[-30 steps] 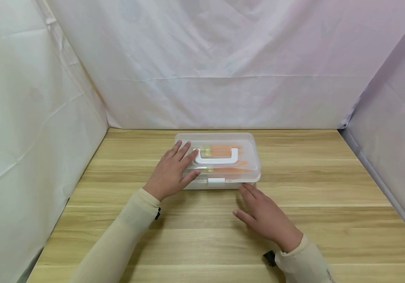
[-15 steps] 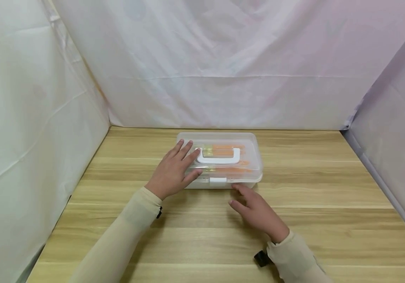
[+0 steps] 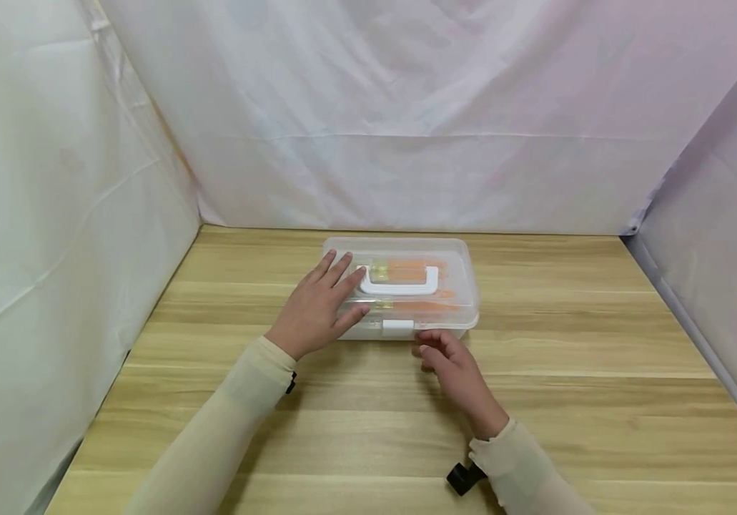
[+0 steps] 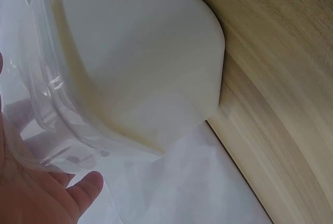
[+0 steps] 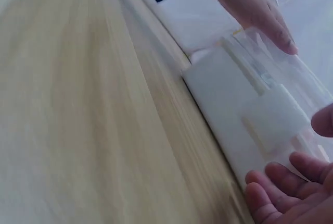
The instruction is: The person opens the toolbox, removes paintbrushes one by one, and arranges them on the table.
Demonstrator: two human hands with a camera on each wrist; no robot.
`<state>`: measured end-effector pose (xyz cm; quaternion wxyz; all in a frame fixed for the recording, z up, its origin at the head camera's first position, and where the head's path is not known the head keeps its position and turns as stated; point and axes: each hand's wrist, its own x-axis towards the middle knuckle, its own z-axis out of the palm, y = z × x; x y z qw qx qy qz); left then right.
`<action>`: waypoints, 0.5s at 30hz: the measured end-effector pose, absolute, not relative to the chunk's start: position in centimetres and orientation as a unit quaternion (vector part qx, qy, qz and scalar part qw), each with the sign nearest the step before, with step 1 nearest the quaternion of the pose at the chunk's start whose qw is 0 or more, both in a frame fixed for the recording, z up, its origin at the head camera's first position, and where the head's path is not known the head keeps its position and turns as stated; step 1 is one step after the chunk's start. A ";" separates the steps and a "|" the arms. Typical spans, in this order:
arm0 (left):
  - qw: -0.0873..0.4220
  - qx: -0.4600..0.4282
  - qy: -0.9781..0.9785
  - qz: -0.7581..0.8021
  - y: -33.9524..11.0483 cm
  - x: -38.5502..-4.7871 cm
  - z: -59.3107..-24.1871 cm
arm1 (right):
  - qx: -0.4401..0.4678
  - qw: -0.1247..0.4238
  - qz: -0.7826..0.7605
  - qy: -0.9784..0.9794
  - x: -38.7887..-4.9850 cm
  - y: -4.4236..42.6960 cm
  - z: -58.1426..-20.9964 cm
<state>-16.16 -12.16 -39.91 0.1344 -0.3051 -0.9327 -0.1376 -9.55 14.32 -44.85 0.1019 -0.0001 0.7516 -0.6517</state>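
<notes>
A clear-lidded plastic box [image 3: 465, 290] sits on the table, its lid down. On top is a white handle [image 3: 400, 289], and at the front a white latch [image 3: 397, 327]. Through the lid show several slim orange pieces [image 3: 424, 306] with yellowish parts; their kind is unclear. My left hand [image 3: 312, 311] rests on the lid's left end, fingers spread. Just right of the latch, my right hand [image 3: 465, 379] is at the box's front with bent fingers. In the right wrist view its fingers [image 5: 283, 187] are close to the latch, gripping nothing; contact with the box is uncertain.
The box stands near the back of the wood-grain table [image 3: 567, 343]. White cloth [image 3: 394, 143] hangs behind it and on both sides. A black wrist-worn device [image 3: 465, 478] juts from the right sleeve.
My right hand has moved left along the box's front towards the latch, and its fingers have bent more. My left hand has stayed on the lid.
</notes>
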 end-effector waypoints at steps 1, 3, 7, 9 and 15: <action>0.135 -0.305 -0.932 -0.138 -12.2 -16.2 -40.0 | 0.005 0.105 -0.665 0.740 -9.6 14.1 -44.9; 0.133 -0.306 -0.932 -0.138 -12.2 -16.2 -40.0 | 0.016 0.112 -0.682 0.723 -9.6 13.7 -45.0; 0.129 -0.308 -0.932 -0.139 -12.2 -16.2 -39.8 | 0.043 0.123 -0.705 0.697 -9.6 13.2 -45.3; 0.126 -0.308 -0.933 -0.138 -12.1 -16.2 -39.7 | 0.054 0.118 -0.714 0.688 -9.5 12.9 -45.5; 0.121 -0.301 -0.937 -0.131 -12.2 -16.2 -39.8 | 0.067 0.094 -0.732 0.672 -9.4 12.3 -45.8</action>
